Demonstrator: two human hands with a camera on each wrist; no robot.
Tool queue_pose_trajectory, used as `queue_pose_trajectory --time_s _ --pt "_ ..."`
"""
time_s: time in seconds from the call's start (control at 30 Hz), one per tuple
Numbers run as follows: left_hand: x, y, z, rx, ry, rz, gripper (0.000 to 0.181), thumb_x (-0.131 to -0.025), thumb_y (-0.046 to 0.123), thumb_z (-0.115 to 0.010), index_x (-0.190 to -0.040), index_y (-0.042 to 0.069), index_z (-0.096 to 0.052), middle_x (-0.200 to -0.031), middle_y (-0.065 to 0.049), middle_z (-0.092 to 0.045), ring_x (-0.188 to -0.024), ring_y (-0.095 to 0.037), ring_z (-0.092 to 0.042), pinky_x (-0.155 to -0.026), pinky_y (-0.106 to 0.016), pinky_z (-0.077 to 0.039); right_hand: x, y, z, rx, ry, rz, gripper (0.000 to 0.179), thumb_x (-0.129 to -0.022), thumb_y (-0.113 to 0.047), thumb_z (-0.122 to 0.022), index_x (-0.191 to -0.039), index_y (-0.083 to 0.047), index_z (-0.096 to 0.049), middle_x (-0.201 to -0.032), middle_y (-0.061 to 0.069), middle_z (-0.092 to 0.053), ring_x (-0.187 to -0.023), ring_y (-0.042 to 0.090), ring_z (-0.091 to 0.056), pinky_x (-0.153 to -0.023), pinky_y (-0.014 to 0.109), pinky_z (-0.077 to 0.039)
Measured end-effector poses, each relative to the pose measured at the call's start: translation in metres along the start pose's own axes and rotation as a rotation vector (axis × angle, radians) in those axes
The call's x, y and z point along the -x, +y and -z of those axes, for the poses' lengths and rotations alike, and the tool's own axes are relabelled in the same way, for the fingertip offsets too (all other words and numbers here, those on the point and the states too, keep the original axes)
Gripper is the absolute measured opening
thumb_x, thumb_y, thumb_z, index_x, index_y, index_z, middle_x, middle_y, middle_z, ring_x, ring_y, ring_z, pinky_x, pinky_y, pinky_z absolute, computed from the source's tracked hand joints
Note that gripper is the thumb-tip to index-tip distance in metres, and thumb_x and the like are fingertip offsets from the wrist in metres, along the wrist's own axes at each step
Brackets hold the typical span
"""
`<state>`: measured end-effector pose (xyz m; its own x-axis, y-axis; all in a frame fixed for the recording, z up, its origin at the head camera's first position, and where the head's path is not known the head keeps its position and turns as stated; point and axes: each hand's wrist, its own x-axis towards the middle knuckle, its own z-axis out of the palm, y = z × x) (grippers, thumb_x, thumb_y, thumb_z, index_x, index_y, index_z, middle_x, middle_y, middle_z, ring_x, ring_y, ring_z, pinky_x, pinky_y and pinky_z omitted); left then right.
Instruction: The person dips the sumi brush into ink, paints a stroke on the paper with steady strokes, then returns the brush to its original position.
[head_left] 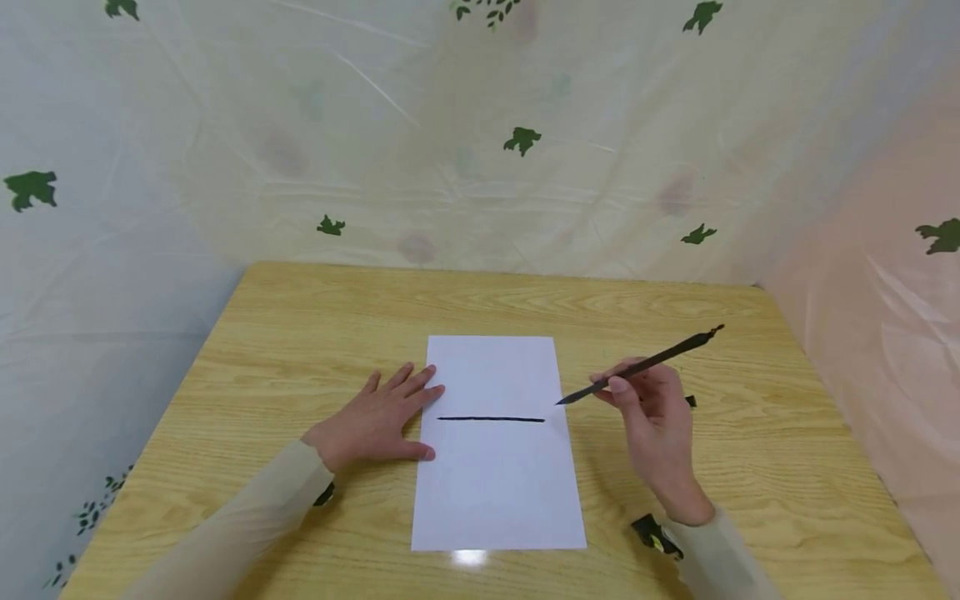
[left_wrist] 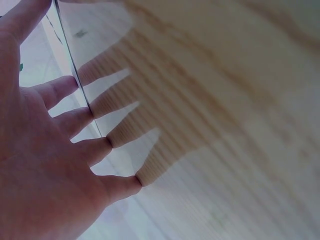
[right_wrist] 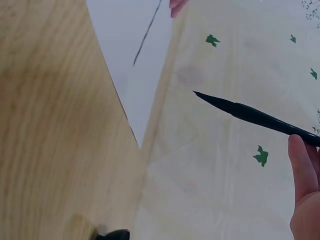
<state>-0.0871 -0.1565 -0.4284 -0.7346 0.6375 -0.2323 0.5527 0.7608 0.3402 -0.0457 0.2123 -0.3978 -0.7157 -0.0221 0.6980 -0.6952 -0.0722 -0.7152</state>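
A white sheet of paper (head_left: 495, 492) lies on the wooden table, with one straight black horizontal line (head_left: 491, 419) across its middle. My left hand (head_left: 378, 421) is spread flat at the sheet's left edge, fingertips and thumb tip over the paper. In the left wrist view its fingers (left_wrist: 75, 120) are straight and splayed against the glossy tabletop. My right hand (head_left: 652, 417) pinches a dark writing brush (head_left: 645, 364) between thumb and fingers. The brush slants, its pointed black tip near the sheet's right edge, beyond the line's right end. In the right wrist view the brush (right_wrist: 250, 114) shows its tip raised off the paper.
The light wooden table (head_left: 300, 317) extends on all sides of the paper. A pale curtain (head_left: 420, 125) with green leaf-like and bird-like shapes hangs behind and at both sides. Black wrist devices are strapped near both cuffs, the right one (head_left: 657, 536) plainly visible.
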Motion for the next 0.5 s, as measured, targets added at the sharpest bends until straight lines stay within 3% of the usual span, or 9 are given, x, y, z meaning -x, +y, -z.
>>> queue_pose_trajectory --time_s 0.3,0.5 --pt "-0.001 0.000 0.000 -0.006 -0.009 0.004 0.092 -0.091 0.062 -0.069 -0.163 0.015 -0.035 -0.173 -0.009 -0.016 -0.158 -0.039 -0.009 -0.118 -0.073 -0.012 -0.005 -0.009 0.016 -0.159 0.085 0.092 0.030 -0.098 0.019 -0.054 -0.126 0.023 -0.046 -0.109 0.023 -0.067 -0.103 0.030 -0.074 -0.085 0.032 -0.060" --pt "-0.001 0.000 -0.001 -0.007 -0.012 0.010 0.092 -0.091 0.062 -0.069 -0.163 0.016 -0.035 -0.173 -0.009 -0.017 -0.158 -0.039 -0.009 -0.118 -0.073 -0.012 -0.006 -0.017 0.028 -0.175 0.120 0.107 0.030 -0.097 0.020 -0.053 -0.126 0.023 -0.046 -0.109 0.025 -0.066 -0.101 0.033 -0.073 -0.085 0.034 -0.060"
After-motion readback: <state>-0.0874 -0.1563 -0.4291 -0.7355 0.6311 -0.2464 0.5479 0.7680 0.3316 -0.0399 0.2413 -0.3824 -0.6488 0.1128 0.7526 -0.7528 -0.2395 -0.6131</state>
